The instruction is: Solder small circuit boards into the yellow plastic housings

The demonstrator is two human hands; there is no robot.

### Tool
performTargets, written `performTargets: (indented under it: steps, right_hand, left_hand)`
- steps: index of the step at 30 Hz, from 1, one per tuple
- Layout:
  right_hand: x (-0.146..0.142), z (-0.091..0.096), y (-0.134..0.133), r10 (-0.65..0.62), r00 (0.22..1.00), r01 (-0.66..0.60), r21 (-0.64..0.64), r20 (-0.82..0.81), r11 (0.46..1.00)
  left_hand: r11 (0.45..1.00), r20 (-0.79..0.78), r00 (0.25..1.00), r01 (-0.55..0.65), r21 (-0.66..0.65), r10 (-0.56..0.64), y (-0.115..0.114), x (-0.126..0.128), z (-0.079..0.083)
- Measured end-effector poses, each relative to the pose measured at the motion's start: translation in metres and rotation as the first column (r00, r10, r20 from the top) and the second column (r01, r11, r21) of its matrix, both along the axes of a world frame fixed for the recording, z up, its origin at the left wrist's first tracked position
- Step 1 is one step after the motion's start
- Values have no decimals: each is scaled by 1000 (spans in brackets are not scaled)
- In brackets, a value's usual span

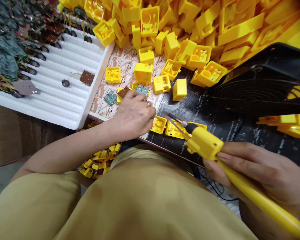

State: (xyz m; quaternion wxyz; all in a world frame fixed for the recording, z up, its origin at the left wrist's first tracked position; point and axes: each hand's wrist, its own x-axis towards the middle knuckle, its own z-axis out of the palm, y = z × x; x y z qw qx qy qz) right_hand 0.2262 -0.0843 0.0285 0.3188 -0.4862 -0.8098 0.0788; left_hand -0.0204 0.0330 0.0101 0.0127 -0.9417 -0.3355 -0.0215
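1. Soldering iron (206,143): well right of the white tray (97,71). Judged light, stiff, smooth; hold by the handle (242,181), away from the probably hot tip (173,117).
2. Finish: yellow, black collar (190,127), slim metal tip.
3. Right hand (262,170): clamped on the handle.
4. Left hand (135,115): right of tray, fingers curled; grasp cannot be told.

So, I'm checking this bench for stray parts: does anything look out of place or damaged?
Nothing looks plainly damaged. One brown board and a black disc lie out alone on the white foam tray, away from the crowded pile at its left; that looks slightly stray, though perhaps deliberate.
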Motion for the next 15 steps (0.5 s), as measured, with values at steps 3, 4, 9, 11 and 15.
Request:
performTargets:
  steps: [3, 4, 9, 11, 15]
  right_hand:
    - [1, -4, -2, 16, 998, -16, -7, -67, 1000]
    - [0, -3, -2, 32, 997, -34, -22, -75, 999]
    - [-9, 2, 1, 106, 994, -103, -72, 38, 992]
    - [-12, 1, 3, 130, 990, -128, -46, 53, 991]
    - [-14, 1, 2, 173, 985, -173, 4, -5, 985]
  left_hand:
    - [1000, 5, 1000, 3, 1, -3, 0, 1, 1]
    - [1000, 11, 1000, 5, -1, -5, 0, 1, 1]
    - [1000, 39, 999, 12, -25, -11, 0, 0, 0]
    - [1000, 37, 999, 6, -20, -5, 0, 0, -1]
    - [1000, 38, 999, 11, -24, -10, 1, -1, -1]
